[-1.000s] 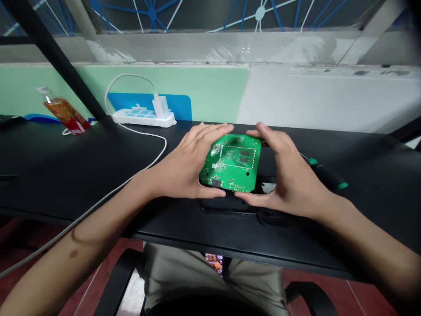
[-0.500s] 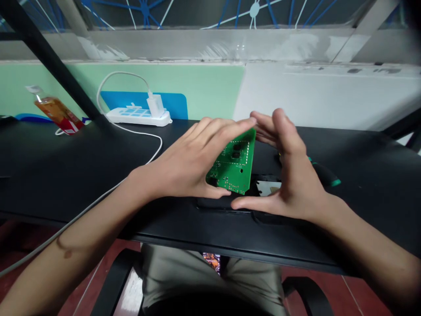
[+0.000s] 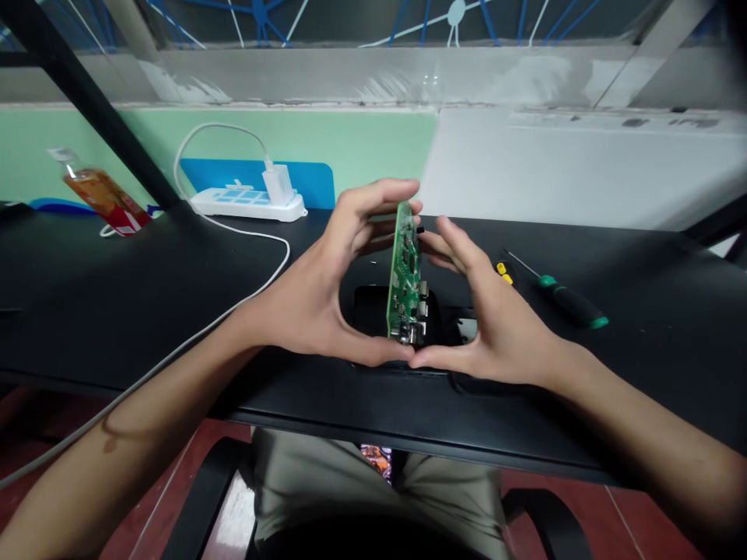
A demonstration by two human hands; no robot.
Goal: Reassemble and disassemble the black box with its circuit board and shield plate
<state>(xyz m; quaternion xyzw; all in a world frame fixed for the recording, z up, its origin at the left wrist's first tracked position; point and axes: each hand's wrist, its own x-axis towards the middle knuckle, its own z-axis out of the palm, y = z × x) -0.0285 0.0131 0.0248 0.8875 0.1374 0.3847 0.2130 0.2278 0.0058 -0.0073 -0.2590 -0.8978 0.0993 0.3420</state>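
Note:
Between my hands a green circuit board point(image 3: 404, 272) stands on edge, nearly side-on, with metal connectors along its right face. My left hand point(image 3: 350, 288) curves around its left side, thumb at the bottom edge and fingers at the top. From the right, my right hand point(image 3: 490, 311) closes on it, thumb tip at the lower corner and fingertips by the upper part; their exact contact is partly hidden. Below the board lies a black plastic casing point(image 3: 369, 305) on the black desk point(image 3: 303, 389), partly covered by my hands.
Right of my hands lie a green-and-black screwdriver point(image 3: 569, 299) and small yellow pieces point(image 3: 504, 272). A white power strip point(image 3: 250, 204) with a plugged-in charger point(image 3: 278, 184) stands at the back. Its white cable point(image 3: 233, 308) runs under my left forearm. A drink bottle point(image 3: 105, 194) leans at far left.
The board has turned from showing its broad flat face to nearly edge-on, exposing its connectors. My left fingers have risen to its top, and my right fingers have lowered, uncovering the screwdriver.

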